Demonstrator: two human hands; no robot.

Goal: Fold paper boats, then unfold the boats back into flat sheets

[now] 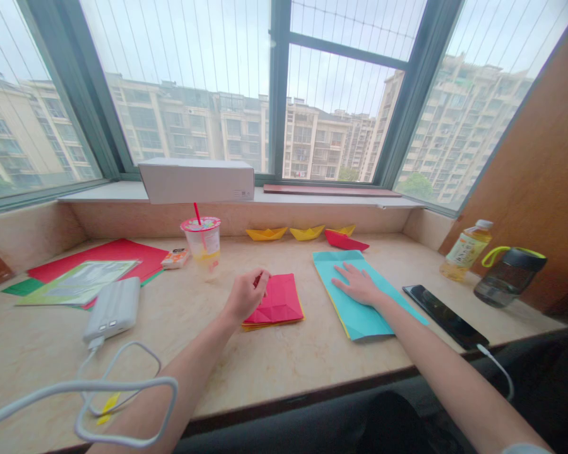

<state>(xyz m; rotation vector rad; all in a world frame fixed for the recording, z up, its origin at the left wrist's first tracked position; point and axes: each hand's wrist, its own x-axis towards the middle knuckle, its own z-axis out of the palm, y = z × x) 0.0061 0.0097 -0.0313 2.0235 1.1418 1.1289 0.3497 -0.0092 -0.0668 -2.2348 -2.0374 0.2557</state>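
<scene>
Apartment blocks (170, 120) stand beyond the window, and below its sill runs a pale, marbled table (236, 378). On it, the person's left hand (247, 295) rests at the left edge of a creased red paper stack (281, 302), fingers curled in; whether they grip anything cannot be told. The right hand (358, 285) lies open and flat on a light-blue paper stack (373, 318), to the right of the red one. Behind these, yellow paper boats (266, 234) and a red paper boat (346, 241) line the back wall. Near the blue paper lies a black phone (442, 313).
</scene>
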